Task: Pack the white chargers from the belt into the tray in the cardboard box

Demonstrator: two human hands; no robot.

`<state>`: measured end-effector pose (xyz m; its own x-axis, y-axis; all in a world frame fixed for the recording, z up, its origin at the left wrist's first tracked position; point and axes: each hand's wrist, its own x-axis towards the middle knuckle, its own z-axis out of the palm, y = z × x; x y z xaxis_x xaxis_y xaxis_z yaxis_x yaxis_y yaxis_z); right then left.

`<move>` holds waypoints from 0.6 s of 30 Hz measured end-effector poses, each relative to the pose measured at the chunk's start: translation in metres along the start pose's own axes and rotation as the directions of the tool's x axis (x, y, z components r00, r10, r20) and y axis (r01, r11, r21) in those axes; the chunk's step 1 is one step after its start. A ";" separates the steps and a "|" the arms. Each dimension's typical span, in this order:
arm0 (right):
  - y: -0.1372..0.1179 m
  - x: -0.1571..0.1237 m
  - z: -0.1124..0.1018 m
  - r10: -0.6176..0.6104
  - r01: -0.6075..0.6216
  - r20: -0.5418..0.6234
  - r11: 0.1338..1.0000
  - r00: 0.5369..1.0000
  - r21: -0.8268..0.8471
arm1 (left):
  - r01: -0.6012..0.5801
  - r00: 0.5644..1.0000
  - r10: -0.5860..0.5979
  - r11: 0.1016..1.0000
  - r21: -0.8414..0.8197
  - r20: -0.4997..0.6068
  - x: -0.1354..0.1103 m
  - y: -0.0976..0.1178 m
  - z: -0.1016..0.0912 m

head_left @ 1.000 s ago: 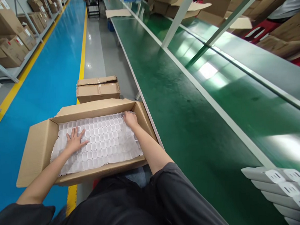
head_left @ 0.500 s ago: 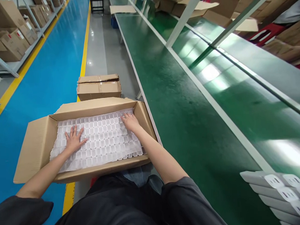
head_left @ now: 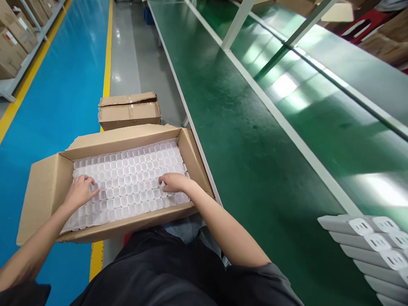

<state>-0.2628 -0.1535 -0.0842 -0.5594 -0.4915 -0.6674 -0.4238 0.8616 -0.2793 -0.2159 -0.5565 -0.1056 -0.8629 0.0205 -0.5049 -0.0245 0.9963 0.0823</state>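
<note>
In front of me a cardboard box [head_left: 122, 140] lies with its flaps open. It is filled with rows of clear square-ended pieces [head_left: 134, 179] under what looks like a thin translucent film. My left hand [head_left: 80, 191] rests over the left end of the rows, fingers bent and thumb held apart. Toward the right end, my right hand [head_left: 174, 182] touches the rows with curled fingers and a gap between thumb and forefinger. Neither hand visibly holds anything.
A long green worktable [head_left: 237, 138] runs along the right, its edge touching the box. Grey-white slotted pieces [head_left: 377, 244] are stacked at its near end. Beyond the box stands a taped carton [head_left: 129, 112]. Shelving with cartons [head_left: 3, 51] lines the left side of the blue floor.
Both hands have gone from spread flat to curled fingers. My left hand has moved left and my right hand nearer to me. The film looks smoother and the view has tipped down slightly.
</note>
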 end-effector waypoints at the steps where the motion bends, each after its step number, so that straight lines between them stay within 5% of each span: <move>1: -0.001 -0.001 0.002 -0.032 0.031 0.075 0.999 0.997 0.013 | -0.029 0.994 0.032 0.999 -0.030 0.105 -0.006 0.000 -0.002; 3: -0.003 0.000 0.008 -0.059 0.054 0.235 0.998 0.970 0.027 | -0.086 0.935 0.116 0.991 -0.102 0.335 -0.015 0.004 -0.002; 5: -0.006 0.002 0.016 -0.039 0.036 0.365 0.999 0.930 0.015 | -0.118 0.831 0.191 0.978 -0.170 0.523 -0.023 0.011 0.004; 8: -0.011 0.005 0.026 0.010 0.001 0.451 1.000 0.893 -0.023 | -0.123 0.735 0.235 0.969 -0.215 0.636 -0.029 0.018 0.014; 14: -0.005 -0.001 0.026 0.075 -0.062 0.451 0.997 0.889 -0.044 | -0.090 0.701 0.244 0.962 -0.256 0.670 -0.033 0.013 0.009; 18: 0.009 -0.006 0.028 0.124 -0.113 0.417 0.992 0.901 -0.052 | -0.089 0.735 0.244 0.960 -0.267 0.632 -0.035 0.009 0.006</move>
<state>-0.2434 -0.1390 -0.1025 -0.2598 -0.2829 -0.9233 -0.3947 0.9037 -0.1658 -0.1829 -0.5481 -0.0928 -0.3215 0.3113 -0.8943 -0.0812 0.9319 0.3536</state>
